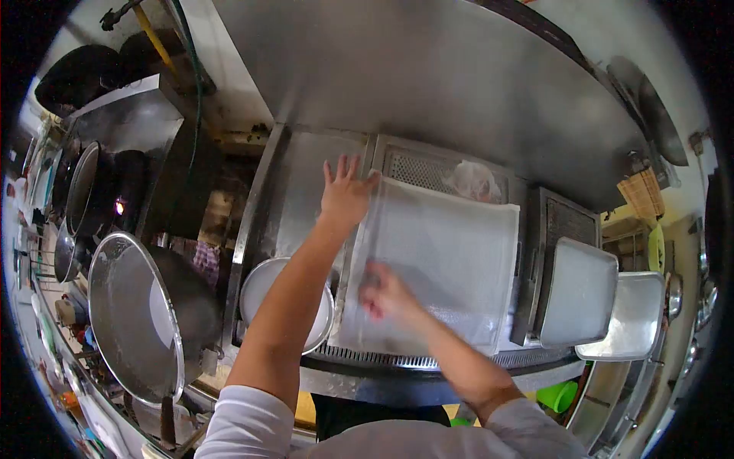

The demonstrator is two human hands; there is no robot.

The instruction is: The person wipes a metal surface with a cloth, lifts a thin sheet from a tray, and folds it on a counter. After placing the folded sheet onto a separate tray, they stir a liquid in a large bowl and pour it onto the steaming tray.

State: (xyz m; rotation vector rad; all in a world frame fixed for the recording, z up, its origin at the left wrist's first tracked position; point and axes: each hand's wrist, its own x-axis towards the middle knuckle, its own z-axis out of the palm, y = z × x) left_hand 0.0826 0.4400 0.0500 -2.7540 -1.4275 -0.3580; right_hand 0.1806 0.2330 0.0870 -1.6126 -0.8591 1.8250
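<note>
A whitish, translucent sheet [447, 252], cloth or film, lies spread over the metal counter in front of me and partly covers a perforated metal panel [417, 170]. My left hand [348, 195] is at the sheet's far left corner, fingers spread, with the thumb side touching or close to the edge. Over the left part of the sheet is my right hand [388, 297], blurred by motion, so its fingers cannot be made out clearly. Under my left forearm sits a round pale pan [264, 289], partly hidden. A clear crumpled plastic bag [472, 182] rests beyond the sheet's far edge.
A large deep metal pot [195, 306] stands at left, with woks [84, 183] behind it. Rectangular trays [581, 291] and a metal pan [634, 314] are at right. A steel backsplash [428, 76] rises behind the counter. A green container [556, 396] is low at right.
</note>
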